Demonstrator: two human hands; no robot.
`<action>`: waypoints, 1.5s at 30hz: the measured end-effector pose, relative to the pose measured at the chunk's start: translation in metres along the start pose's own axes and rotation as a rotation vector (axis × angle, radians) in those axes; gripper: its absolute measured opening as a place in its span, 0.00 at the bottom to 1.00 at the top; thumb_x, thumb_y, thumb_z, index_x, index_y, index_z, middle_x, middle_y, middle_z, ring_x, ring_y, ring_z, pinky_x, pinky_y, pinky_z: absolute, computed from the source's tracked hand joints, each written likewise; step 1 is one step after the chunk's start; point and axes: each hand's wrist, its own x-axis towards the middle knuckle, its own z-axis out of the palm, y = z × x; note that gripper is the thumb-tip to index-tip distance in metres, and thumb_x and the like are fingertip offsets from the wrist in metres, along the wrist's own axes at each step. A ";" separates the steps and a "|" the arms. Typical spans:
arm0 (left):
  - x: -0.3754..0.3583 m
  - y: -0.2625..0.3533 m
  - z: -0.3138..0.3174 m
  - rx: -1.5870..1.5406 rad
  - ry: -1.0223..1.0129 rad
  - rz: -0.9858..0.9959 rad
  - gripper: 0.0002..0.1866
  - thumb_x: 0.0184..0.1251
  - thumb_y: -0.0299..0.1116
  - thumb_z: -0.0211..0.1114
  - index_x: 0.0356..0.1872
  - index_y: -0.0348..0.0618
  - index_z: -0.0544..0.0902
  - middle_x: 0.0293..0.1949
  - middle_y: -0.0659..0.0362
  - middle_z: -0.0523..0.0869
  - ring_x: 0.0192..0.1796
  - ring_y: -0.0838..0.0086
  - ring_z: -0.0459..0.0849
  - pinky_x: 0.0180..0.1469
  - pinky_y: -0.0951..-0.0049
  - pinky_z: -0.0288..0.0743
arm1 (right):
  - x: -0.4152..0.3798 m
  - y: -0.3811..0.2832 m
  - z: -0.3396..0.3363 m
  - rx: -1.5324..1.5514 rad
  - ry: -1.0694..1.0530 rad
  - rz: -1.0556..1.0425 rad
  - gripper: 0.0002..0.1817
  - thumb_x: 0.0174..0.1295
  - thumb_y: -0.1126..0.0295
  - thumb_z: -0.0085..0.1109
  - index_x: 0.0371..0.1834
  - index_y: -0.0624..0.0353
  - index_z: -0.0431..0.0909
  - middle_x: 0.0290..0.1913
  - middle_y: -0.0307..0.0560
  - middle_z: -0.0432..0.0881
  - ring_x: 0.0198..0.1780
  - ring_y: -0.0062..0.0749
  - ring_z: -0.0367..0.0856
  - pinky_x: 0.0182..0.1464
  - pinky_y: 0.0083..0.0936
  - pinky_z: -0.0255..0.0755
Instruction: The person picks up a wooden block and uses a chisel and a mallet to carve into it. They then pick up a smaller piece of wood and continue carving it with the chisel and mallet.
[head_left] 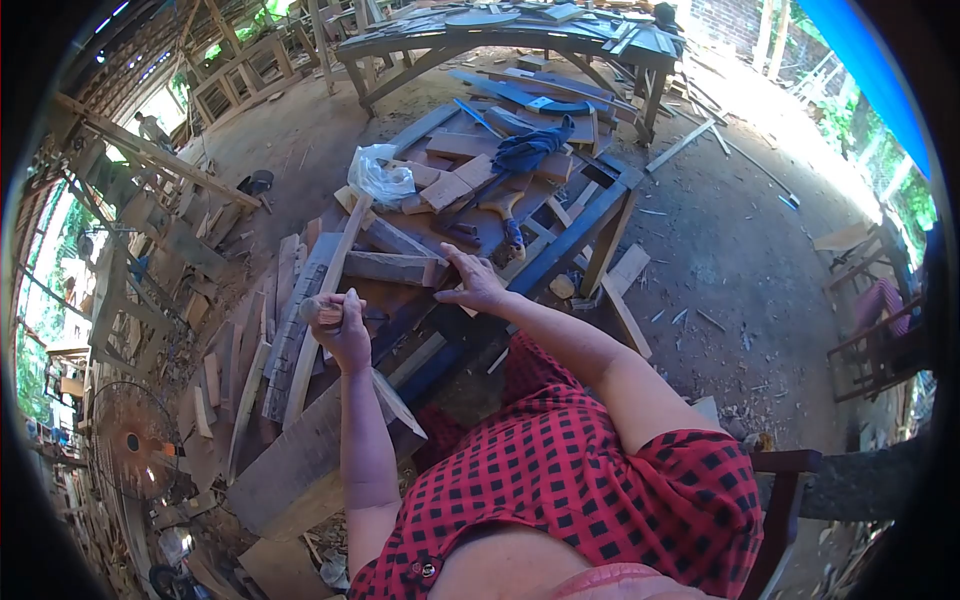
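My left hand is closed around a tool with a round wooden end; most of the tool is hidden by the fingers. To its right, my right hand holds nothing, with fingers apart and fingertips right at the end of a wooden block. This block lies on the low workbench. Left of the block, a long pale wood strip slants across the bench. A notched wooden piece runs beside my left hand.
A clear plastic bag, a dark blue cloth and wood offcuts cover the far part of the bench. A thick beam lies near my left forearm. Beyond stands a table loaded with wood pieces. A fan is at left.
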 end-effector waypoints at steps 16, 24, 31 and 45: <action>0.000 0.000 0.000 0.005 0.005 -0.018 0.07 0.64 0.24 0.63 0.29 0.43 0.74 0.26 0.62 0.80 0.28 0.80 0.82 0.35 0.79 0.77 | -0.013 0.001 0.014 -0.116 0.132 -0.128 0.50 0.47 0.53 0.70 0.73 0.51 0.54 0.66 0.53 0.66 0.68 0.47 0.62 0.70 0.42 0.51; 0.000 0.001 0.001 0.014 -0.008 0.004 0.07 0.64 0.23 0.64 0.29 0.42 0.74 0.27 0.63 0.79 0.28 0.80 0.82 0.35 0.79 0.78 | -0.013 0.004 0.016 -0.136 0.133 -0.149 0.49 0.46 0.54 0.69 0.72 0.54 0.55 0.67 0.52 0.66 0.70 0.46 0.60 0.70 0.41 0.51; -0.001 0.005 0.003 0.007 0.003 -0.036 0.07 0.63 0.25 0.63 0.29 0.43 0.72 0.25 0.61 0.80 0.28 0.79 0.80 0.37 0.78 0.74 | -0.014 0.001 0.014 -0.129 0.148 -0.166 0.48 0.46 0.55 0.69 0.71 0.55 0.57 0.66 0.52 0.66 0.69 0.46 0.61 0.70 0.40 0.51; 0.000 0.003 0.001 0.022 -0.013 -0.013 0.07 0.64 0.26 0.65 0.28 0.42 0.75 0.25 0.62 0.81 0.29 0.79 0.83 0.37 0.77 0.76 | -0.014 0.004 0.016 -0.141 0.167 -0.187 0.48 0.46 0.56 0.71 0.71 0.53 0.57 0.66 0.52 0.67 0.68 0.47 0.63 0.70 0.41 0.53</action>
